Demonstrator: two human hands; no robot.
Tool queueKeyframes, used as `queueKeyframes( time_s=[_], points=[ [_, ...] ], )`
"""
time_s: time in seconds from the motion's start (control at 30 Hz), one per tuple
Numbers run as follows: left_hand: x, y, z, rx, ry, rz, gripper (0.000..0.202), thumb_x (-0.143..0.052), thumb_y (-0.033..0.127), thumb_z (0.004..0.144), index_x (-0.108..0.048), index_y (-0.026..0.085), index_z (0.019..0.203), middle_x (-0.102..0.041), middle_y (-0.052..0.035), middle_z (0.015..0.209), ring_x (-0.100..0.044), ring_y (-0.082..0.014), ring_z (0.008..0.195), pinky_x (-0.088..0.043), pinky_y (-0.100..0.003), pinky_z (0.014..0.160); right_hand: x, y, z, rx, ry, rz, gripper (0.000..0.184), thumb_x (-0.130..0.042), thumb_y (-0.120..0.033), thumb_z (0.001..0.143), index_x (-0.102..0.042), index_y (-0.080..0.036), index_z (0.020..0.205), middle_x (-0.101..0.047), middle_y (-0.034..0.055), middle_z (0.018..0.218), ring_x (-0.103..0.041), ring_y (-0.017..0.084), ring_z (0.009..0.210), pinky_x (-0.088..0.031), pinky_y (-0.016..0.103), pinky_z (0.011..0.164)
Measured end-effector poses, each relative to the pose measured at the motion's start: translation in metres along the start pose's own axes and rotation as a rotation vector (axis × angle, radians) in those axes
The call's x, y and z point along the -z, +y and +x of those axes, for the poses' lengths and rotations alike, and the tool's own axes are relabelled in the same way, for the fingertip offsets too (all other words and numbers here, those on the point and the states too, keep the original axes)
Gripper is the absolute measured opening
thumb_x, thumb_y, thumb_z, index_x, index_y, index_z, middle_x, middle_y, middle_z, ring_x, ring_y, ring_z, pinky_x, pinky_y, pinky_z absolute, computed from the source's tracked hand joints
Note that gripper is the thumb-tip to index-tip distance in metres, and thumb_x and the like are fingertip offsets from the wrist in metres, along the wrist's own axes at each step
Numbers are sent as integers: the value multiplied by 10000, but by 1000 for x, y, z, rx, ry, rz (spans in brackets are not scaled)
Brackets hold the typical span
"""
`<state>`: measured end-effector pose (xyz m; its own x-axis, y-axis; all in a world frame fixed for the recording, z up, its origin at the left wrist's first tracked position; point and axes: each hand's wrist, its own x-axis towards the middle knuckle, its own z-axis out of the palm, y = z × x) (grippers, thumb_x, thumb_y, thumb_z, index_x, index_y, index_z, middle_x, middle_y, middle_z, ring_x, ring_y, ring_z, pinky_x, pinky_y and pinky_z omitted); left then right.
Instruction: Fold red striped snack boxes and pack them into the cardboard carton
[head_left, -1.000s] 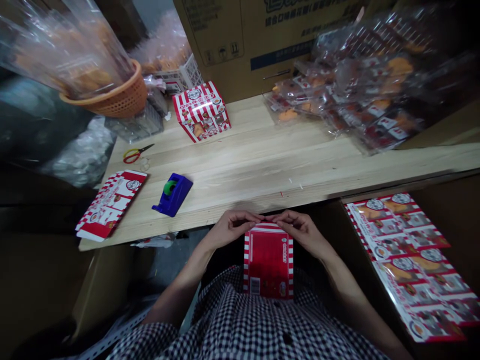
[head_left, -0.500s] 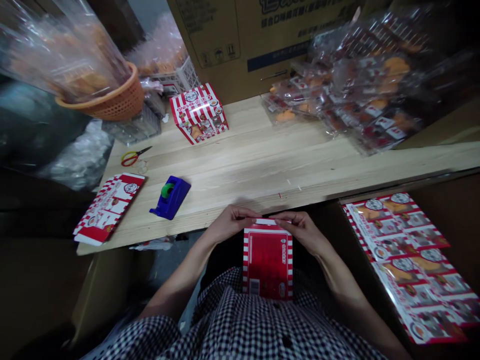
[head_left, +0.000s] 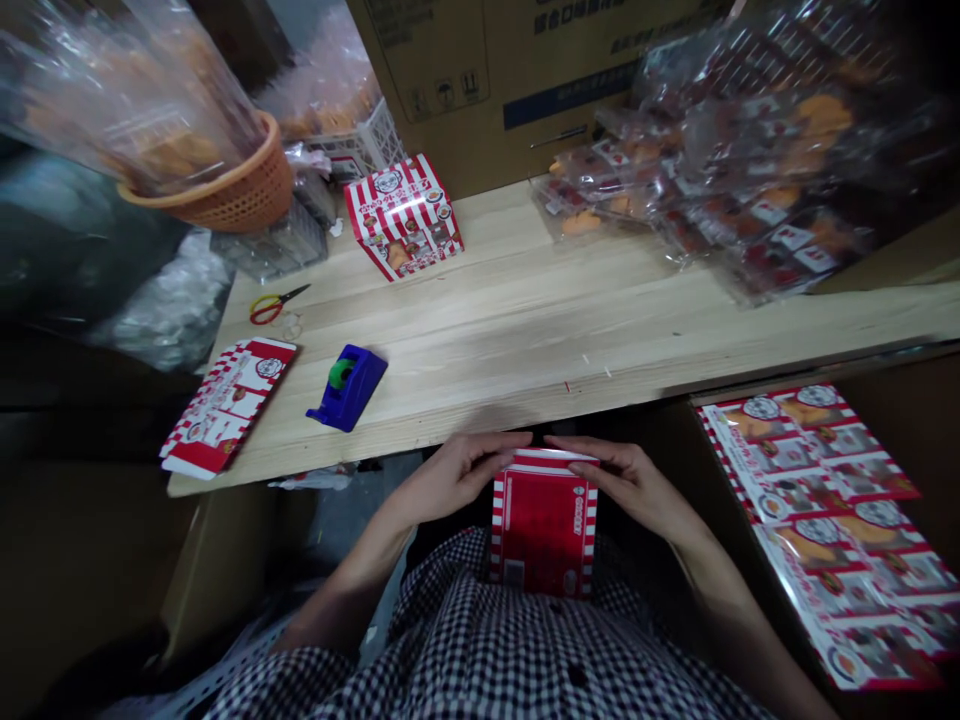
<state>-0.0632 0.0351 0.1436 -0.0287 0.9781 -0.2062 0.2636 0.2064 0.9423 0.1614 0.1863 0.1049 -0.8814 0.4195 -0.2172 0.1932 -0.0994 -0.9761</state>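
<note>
A red carton with striped white-and-red side edges is held upright against the checked shirt, its printed panel toward me. My left hand grips its top left edge, thumb on the near side and fingers stretched along the far side. At the top right corner my right hand pinches the same edge between thumb and fingers. A pale folded flap shows along the top between the hands. The carton's far side is hidden.
On the wooden table are a blue tape dispenser, scissors, a flat carton and a folded striped box. Bagged snacks pile up at right. Printed flat cartons lie lower right. An orange basket stands at left.
My fingers have straightened along the carton's top edge, and the white strip there has narrowed. My right hand has moved slightly outward and down. The whole view has shifted a little.
</note>
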Motion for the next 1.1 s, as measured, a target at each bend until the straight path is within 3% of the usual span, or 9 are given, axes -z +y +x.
queueKeyframes(
  time_s=[0.13, 0.37, 0.5, 0.63, 0.7, 0.83, 0.9, 0.97, 1.1],
  points=[
    [-5, 2, -8, -49, 16, 4, 407, -603, 296, 950, -608, 318, 1357, -584, -47, 1446, -518, -228, 1367, -382, -461, 1169, -2, -1, -5, 36, 6, -56, 295, -597, -347, 970, -690, -342, 1250, -667, 17, 1341, -602, 232, 1277, -408, 480, 1144],
    [-7, -18, -12, 12, 134, -174, 257, -586, 283, 959, -741, 262, 1163, -703, -70, 1281, -643, -222, 1215, -478, -425, 1082, -25, 0, -6, 122, 181, 27, 191, -658, -291, 935, -773, -367, 1068, -754, 4, 1175, -684, 208, 1131, -511, 414, 1036],
    [-17, -20, -10, 28, 195, -175, 252, -598, 287, 952, -740, 263, 1158, -718, -68, 1251, -649, -222, 1199, -464, -431, 1087, -28, 0, 9, 106, 111, -33, 243, -669, -331, 925, -746, -339, 1156, -661, 35, 1342, -575, 240, 1289, -422, 448, 1122],
    [-15, -27, -19, -6, 261, -194, 341, -614, 300, 938, -669, 263, 1273, -673, -87, 1323, -608, -233, 1255, -448, -433, 1093, -22, 10, 19, 67, 47, -82, 265, -616, -400, 950, -755, -302, 1154, -712, 68, 1243, -613, 267, 1230, -443, 456, 1094],
    [8, -37, -34, -8, 510, -126, 445, -656, 312, 905, -597, 258, 1343, -610, -100, 1401, -555, -243, 1313, -409, -431, 1122, -17, 17, 19, 44, 46, -96, 283, -622, -426, 940, -767, -283, 1135, -721, 84, 1223, -619, 288, 1220, -452, 454, 1084],
    [88, -65, -80, 202, 1260, 161, 397, -715, 329, 822, -624, 197, 1186, -535, -127, 1439, -419, -281, 1407, -324, -428, 1158, -12, 26, 13, -6, 79, -59, 313, -653, -454, 908, -768, -272, 1135, -705, 90, 1255, -630, 302, 1205, -457, 443, 1086],
    [126, -78, -97, 348, 1282, 135, 331, -746, 335, 762, -666, 180, 1043, -571, -125, 1383, -401, -313, 1399, -376, -418, 1102, -12, 27, 11, -11, 86, -38, 340, -663, -471, 894, -766, -259, 1140, -704, 99, 1257, -646, 309, 1182, -474, 443, 1072],
    [152, -87, -105, 411, 1190, 57, 269, -765, 379, 720, -694, 161, 861, -693, -123, 1137, -568, -328, 1201, -490, -397, 932, -14, 27, 12, 1, 85, -36, 349, -672, -482, 882, -775, -245, 1116, -706, 105, 1251, -649, 319, 1179, -476, 447, 1072],
    [169, -92, -105, 461, 992, -131, 338, -829, 433, 615, -696, 128, 676, -734, -107, 824, -647, -218, 692, -510, -327, 623, -17, 29, 15, -3, 113, -50, 337, -682, -483, 874, -776, -255, 1103, -714, 92, 1238, -638, 327, 1199, -456, 459, 1094]
  ],
)
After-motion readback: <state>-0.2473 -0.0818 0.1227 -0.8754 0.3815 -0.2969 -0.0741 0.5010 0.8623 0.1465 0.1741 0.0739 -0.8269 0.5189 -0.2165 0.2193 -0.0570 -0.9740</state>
